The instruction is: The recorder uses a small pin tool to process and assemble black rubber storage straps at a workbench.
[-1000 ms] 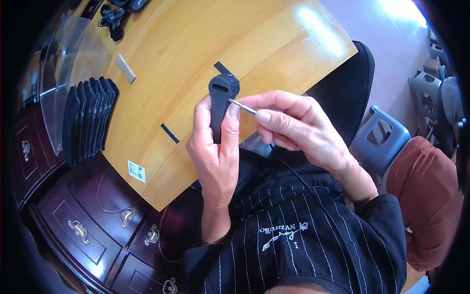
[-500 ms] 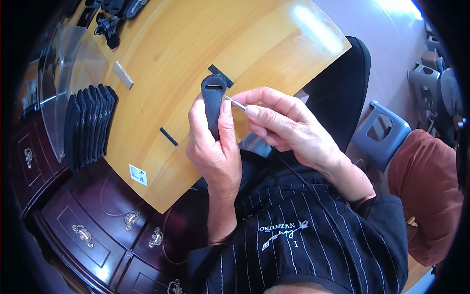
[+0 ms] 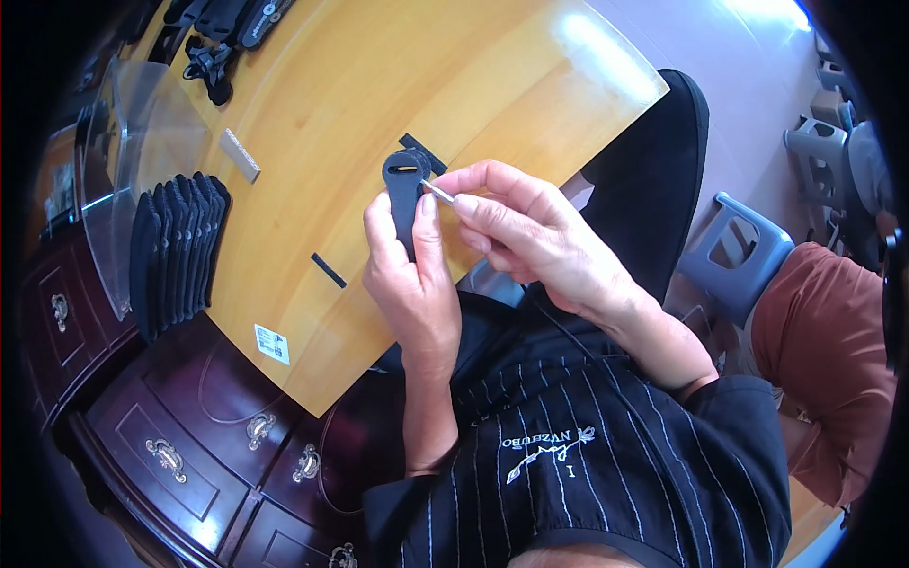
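Nearest, above the near edge of the glossy yellow wooden tabletop (image 3: 398, 85), the left hand (image 3: 414, 284) grips a flat dark grey slotted tab (image 3: 405, 185) upright, thumb pressed along it. The right hand (image 3: 535, 237) pinches a thin silvery metal pin (image 3: 437, 192), its tip touching the tab just beside the slot. A slip of that pin could jab the left thumb. Farther off, by the left edge, stands a row of matching dark tabs (image 3: 175, 246), and black straps (image 3: 222, 38) lie at the far corner.

On the table (image 3: 398, 85), stacked pads (image 3: 175, 251) lie left of the hands; a strip (image 3: 329, 270) between them
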`<action>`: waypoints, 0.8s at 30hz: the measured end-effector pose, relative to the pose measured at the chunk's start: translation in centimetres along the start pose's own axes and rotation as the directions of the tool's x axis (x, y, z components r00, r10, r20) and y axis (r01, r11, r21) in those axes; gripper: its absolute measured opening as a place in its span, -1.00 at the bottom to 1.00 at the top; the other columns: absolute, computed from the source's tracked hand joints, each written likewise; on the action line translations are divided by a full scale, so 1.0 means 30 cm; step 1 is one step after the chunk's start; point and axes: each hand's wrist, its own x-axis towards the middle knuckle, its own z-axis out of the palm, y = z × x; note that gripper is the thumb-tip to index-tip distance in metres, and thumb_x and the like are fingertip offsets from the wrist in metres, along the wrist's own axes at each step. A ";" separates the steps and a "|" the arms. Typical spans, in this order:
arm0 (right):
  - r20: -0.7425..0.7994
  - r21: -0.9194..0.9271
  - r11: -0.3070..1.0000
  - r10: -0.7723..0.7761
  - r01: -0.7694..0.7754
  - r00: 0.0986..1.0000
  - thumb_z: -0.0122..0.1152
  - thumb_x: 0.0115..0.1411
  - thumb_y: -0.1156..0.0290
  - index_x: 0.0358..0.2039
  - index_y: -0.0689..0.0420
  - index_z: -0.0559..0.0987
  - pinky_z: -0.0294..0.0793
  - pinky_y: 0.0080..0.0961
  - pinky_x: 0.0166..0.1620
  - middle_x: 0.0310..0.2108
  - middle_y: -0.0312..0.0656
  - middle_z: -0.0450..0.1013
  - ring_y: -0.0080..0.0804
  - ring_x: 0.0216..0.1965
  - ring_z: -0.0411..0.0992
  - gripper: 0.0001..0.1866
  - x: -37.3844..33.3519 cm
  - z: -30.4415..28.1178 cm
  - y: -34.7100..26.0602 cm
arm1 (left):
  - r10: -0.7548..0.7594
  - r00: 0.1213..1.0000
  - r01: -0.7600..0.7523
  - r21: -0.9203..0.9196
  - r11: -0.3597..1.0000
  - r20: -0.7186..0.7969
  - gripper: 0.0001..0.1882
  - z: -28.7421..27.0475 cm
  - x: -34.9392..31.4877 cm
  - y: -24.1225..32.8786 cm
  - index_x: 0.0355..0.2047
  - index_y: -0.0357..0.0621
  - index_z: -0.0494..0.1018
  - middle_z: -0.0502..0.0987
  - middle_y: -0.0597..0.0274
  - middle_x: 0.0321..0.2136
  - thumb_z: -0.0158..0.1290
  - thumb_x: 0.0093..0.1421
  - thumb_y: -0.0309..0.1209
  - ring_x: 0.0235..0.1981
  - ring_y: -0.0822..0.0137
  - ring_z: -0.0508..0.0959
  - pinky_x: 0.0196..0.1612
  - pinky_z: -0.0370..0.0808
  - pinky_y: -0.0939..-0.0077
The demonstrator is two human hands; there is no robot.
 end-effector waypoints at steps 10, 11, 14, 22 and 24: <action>0.139 -0.836 0.375 -0.561 0.400 0.816 0.01 0.28 0.37 -0.10 0.11 0.45 0.53 -0.44 -0.38 -0.38 -0.09 0.53 -0.16 -0.34 0.56 -0.79 -0.003 -0.017 0.020 | -0.008 1.000 0.008 -0.122 0.992 0.002 -0.75 -0.002 -0.020 -0.004 -0.13 -0.31 0.36 0.52 0.07 -0.45 0.02 0.29 -0.39 -0.45 0.35 0.53 -0.41 0.44 0.48; 0.133 -0.852 0.343 -0.588 0.395 0.798 0.02 0.28 0.36 -0.12 0.11 0.45 0.53 -0.44 -0.39 -0.38 -0.10 0.52 -0.17 -0.35 0.56 -0.80 0.002 -0.016 0.028 | -0.006 1.000 0.006 -0.127 0.992 0.000 -0.75 -0.002 -0.019 0.001 -0.13 -0.31 0.36 0.52 0.07 -0.45 0.02 0.29 -0.39 -0.45 0.35 0.53 -0.41 0.44 0.48; 0.169 -0.898 0.238 -0.589 0.370 0.790 0.03 0.27 0.36 -0.16 0.12 0.45 0.53 -0.44 -0.41 -0.39 -0.11 0.52 -0.19 -0.38 0.56 -0.82 0.016 -0.038 0.017 | 0.067 0.997 -0.063 -0.099 0.993 0.040 -0.76 0.008 -0.026 -0.012 -0.15 -0.30 0.38 0.47 0.07 -0.50 0.03 0.28 -0.38 -0.49 0.37 0.48 -0.43 0.42 0.50; 0.447 -0.848 0.131 -0.343 0.513 0.826 0.12 0.23 0.27 -0.20 0.07 0.49 0.50 -0.42 -0.46 -0.53 -0.19 0.53 -0.25 -0.49 0.55 -0.81 0.033 -0.151 -0.099 | -0.075 0.935 0.129 -0.135 0.983 0.348 -0.77 -0.095 -0.015 0.000 -0.17 -0.28 0.42 0.43 0.19 -0.58 0.10 0.22 -0.42 -0.56 0.53 0.33 -0.49 0.36 0.56; 0.450 -0.850 0.128 -0.326 0.511 0.831 0.13 0.23 0.26 -0.19 0.05 0.51 0.51 -0.43 -0.45 -0.52 -0.20 0.54 -0.25 -0.48 0.55 -0.80 0.030 -0.142 -0.111 | -0.062 0.926 0.108 -0.101 0.989 0.373 -0.76 -0.114 -0.018 -0.020 -0.16 -0.29 0.43 0.45 0.19 -0.58 0.12 0.20 -0.43 -0.56 0.54 0.35 -0.49 0.37 0.57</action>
